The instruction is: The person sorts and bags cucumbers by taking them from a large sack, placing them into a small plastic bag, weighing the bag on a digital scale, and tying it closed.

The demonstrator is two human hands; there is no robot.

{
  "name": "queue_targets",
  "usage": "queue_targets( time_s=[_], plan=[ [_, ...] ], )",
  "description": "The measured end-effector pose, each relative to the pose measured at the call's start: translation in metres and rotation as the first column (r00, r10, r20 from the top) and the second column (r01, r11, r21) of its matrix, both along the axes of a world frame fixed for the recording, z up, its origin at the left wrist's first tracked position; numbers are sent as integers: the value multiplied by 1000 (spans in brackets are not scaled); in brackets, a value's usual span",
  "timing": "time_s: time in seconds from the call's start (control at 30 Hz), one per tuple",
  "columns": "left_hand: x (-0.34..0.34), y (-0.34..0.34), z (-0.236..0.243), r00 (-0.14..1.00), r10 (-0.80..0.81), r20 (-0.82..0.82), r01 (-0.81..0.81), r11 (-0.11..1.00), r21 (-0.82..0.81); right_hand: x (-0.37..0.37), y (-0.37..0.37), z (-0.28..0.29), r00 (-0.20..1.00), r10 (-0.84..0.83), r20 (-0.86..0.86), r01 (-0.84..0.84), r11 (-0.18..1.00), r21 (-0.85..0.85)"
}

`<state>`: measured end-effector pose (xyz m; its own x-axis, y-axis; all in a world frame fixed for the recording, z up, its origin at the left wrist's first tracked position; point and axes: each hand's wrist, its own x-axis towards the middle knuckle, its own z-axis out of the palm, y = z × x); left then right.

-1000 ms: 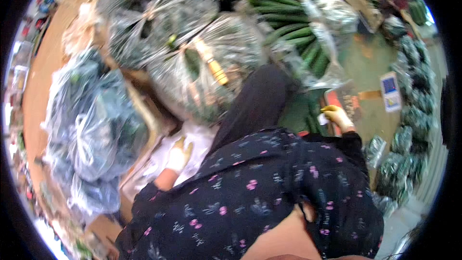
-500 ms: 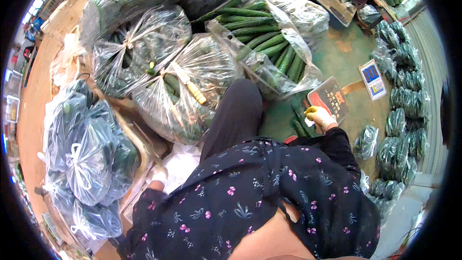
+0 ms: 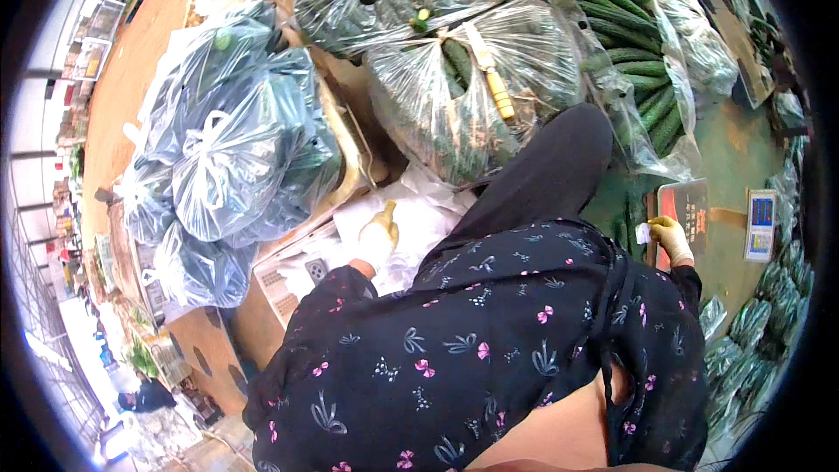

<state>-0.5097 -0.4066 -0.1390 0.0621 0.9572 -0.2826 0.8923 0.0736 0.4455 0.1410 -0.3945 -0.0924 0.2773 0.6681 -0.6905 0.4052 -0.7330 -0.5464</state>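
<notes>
My gloved left hand (image 3: 377, 239) rests on crumpled white plastic (image 3: 415, 201) in a basket, its fingers stretched out. A phone (image 3: 316, 273) lies just below it. My gloved right hand (image 3: 666, 234) pinches a small white piece (image 3: 643, 232) over a red-and-dark flat panel (image 3: 686, 201), beside some loose cucumbers (image 3: 625, 210) in shadow. Beyond my dark-trousered leg is an open bag of long cucumbers (image 3: 642, 61). Tied clear bags of cucumbers (image 3: 533, 57) lie in front of me, one carrying a yellow-handled tool (image 3: 496, 92), apparently a knife.
Knotted bluish bags (image 3: 227, 166) are piled at my left on a brown surface (image 3: 122, 96). At the right are a small blue-screened device (image 3: 759, 223) and rows of bagged cucumbers (image 3: 769, 323). A person in dark clothing (image 3: 150, 395) is far off at lower left.
The view has swung leftward, shifting the bags to the right in the picture. My left hand has moved forward onto the white plastic. My right hand still holds the small white piece.
</notes>
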Motion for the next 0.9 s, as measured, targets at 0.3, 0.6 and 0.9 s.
queue_targets(
  time_s=[0.3, 0.6, 0.9],
  plan=[
    [-10, -51, 5, 911, -379, 164, 412, 796, -444, 2, 7, -2, 1000, -21, -14, 21, 999, -43],
    [-114, -40, 27, 220, 890, 400, -181, 441, -879, 10, 3, -7, 998, 25, 61, -18, 994, -104],
    [-107, -34, -10, 913, 316, -260, -401, 815, -419, 15, 0, -4, 998, -54, 9, 55, 997, -53]
  ],
)
